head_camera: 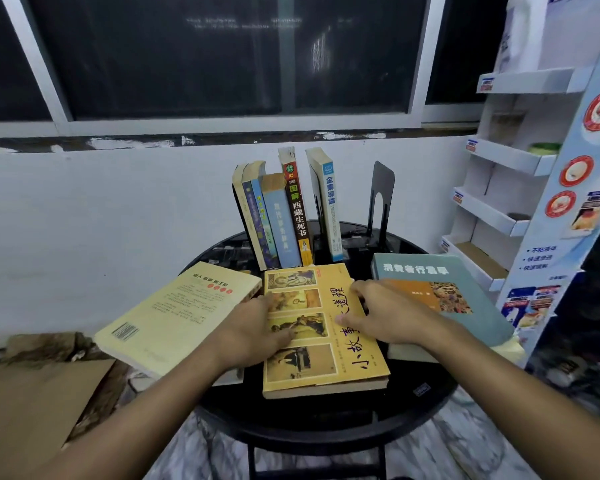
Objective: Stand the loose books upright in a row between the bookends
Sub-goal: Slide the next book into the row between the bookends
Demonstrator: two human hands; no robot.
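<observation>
Left hand (pixel 257 327) and right hand (pixel 388 313) are resting on the yellow book (pixel 357 355), fingers relaxed, clasping nothing. Book is lying flat at frame centre on black table (pixel 326 424), between cream book (pixel 174 317) and teal book (pixel 465 282). Upright row (pixel 281 216) and bookend (pixel 381 202) are standing above.

We found the scene dim, lit by soft indoor light with weak shadows. The far window (pixel 222 57) was black and returned faint smeared reflections; the glossy table (pixel 326 420) showed dull glare. The standing books (pixel 284 216) were sharp at centre. Wide-angle bending bowed the shelf (pixel 510 157) at right, and near corners blurred.
</observation>
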